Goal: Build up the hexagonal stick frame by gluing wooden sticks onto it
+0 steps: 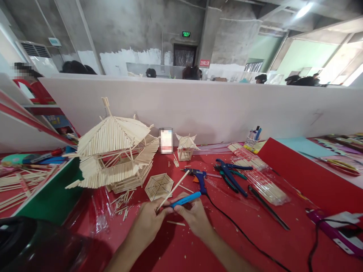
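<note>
My left hand is closed on a thin wooden stick, which slants up and to the right. My right hand grips what looks like a blue utility knife; its tip is hidden between my fingers, close to the stick. Both hands meet low over the red table. Just beyond them lies a flat hexagonal stick panel with a web pattern. To the left stands a large pavilion model built of sticks, and a small pavilion model is farther back.
A blue glue gun rests beyond my hands, its black cord running front right. Cutting pliers, a dark rod-like tool and bagged sticks lie right. A purple power strip is front right; a black rounded object is front left.
</note>
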`<state>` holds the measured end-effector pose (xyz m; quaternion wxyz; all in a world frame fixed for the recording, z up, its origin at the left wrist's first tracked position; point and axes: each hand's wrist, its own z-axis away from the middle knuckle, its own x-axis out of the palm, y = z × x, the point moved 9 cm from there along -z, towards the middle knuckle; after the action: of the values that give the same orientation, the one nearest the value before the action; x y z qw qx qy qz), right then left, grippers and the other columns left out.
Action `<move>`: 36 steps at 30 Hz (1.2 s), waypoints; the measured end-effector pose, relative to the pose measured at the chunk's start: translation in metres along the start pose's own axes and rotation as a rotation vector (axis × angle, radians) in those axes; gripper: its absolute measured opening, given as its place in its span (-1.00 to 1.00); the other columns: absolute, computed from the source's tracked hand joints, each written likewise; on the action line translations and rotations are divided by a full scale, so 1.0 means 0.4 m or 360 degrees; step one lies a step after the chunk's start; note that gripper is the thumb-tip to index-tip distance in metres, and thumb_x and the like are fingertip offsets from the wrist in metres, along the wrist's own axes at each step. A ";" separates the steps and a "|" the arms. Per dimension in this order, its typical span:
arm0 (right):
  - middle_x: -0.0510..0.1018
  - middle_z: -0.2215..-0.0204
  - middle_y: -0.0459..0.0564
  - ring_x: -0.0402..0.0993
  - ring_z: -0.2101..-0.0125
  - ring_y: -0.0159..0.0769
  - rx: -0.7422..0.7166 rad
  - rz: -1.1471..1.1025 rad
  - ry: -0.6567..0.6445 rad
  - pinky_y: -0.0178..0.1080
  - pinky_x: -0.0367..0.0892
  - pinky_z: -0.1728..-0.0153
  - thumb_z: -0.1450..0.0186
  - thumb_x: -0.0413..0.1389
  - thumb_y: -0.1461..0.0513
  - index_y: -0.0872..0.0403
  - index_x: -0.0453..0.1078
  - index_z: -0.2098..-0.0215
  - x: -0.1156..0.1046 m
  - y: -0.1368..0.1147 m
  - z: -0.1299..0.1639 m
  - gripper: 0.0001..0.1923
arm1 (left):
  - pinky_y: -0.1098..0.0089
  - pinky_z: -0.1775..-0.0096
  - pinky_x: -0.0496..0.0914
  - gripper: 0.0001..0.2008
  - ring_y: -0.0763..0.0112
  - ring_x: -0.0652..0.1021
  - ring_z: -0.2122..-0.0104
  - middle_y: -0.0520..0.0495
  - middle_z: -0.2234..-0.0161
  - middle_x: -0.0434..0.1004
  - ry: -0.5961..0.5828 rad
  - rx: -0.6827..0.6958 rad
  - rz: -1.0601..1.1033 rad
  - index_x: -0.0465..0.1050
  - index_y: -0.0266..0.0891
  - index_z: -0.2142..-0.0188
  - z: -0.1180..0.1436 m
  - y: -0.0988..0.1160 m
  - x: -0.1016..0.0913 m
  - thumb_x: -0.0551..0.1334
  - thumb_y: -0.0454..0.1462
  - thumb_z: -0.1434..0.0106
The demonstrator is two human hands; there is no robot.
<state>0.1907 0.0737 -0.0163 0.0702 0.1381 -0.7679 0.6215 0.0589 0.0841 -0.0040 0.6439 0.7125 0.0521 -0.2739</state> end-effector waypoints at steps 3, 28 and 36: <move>0.60 0.40 -0.03 0.54 0.34 -0.23 -0.0071 0.0004 0.0102 -0.22 0.47 0.28 -0.16 0.33 0.09 0.03 0.56 0.34 -0.003 -0.009 0.008 -0.80 | 0.37 0.23 0.45 -0.77 0.25 0.60 0.33 -0.04 0.29 0.69 0.0049 -0.0011 0.0036 0.66 -0.13 0.24 0.003 0.010 -0.001 0.23 -0.16 -0.22; 0.58 0.01 0.14 0.51 -0.01 0.00 0.0262 0.2149 -0.0306 -0.09 0.33 0.03 -0.30 -0.06 0.34 0.03 0.43 -0.08 -0.351 -0.161 -0.026 -0.57 | 0.40 0.32 0.29 -0.61 0.33 0.41 0.44 0.07 0.49 0.36 0.0147 0.0064 -0.0218 0.38 -0.17 0.30 -0.008 -0.014 -0.076 -0.04 0.01 -0.41; 0.54 -0.02 0.18 0.46 -0.05 -0.03 0.0401 0.2459 -0.0256 -0.15 0.28 -0.03 -0.37 0.01 0.21 0.09 0.44 -0.05 -0.386 -0.142 -0.015 -0.66 | 0.41 0.36 0.23 -0.62 0.36 0.36 0.46 0.09 0.50 0.28 0.0058 0.0077 -0.0228 0.25 -0.16 0.38 -0.016 -0.032 -0.047 -0.05 0.02 -0.42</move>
<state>0.3544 0.0881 -0.0051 -0.4538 -0.3836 -0.5728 0.5646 0.0397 0.0973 -0.0067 0.6041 0.7272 0.1081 -0.3074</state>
